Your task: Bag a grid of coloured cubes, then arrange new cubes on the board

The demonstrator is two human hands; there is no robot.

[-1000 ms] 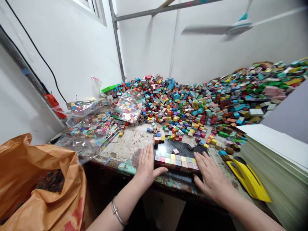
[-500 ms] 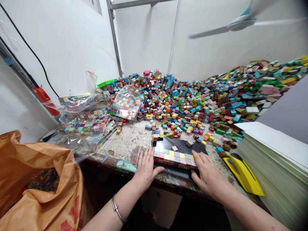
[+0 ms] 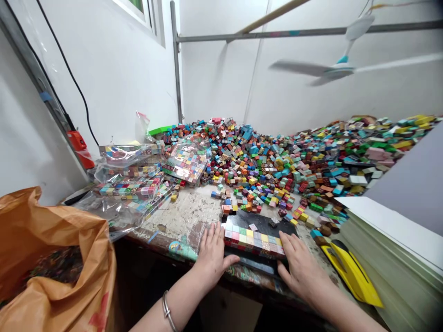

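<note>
A row of small multicoloured cubes [image 3: 254, 239], several wide and more than one layer high, lies on a black board [image 3: 242, 217] near the table's front edge. My left hand [image 3: 213, 251] rests at the row's left end, fingers stretched out and thumb pointing right along the front. At the other end, my right hand [image 3: 298, 258] lies with its fingers extended against the cubes and its thumb lower, by the board's front. Neither hand wraps round the row. A pale loose cube [image 3: 254, 227] and a dark patterned cube [image 3: 274, 222] sit on the board behind it.
A large heap of loose coloured cubes [image 3: 263, 159] fills the back. Clear plastic bags of cubes [image 3: 129, 184] are stacked left. An orange sack [image 3: 83, 230] stands at front left. On the right are a yellow tool [image 3: 353, 272] and a stack of sheets [image 3: 391, 240].
The view has tilted upward, so the table sits lower in the picture and more wall shows. Both hands stay at the ends of the cube row, which keeps its place on the board.
</note>
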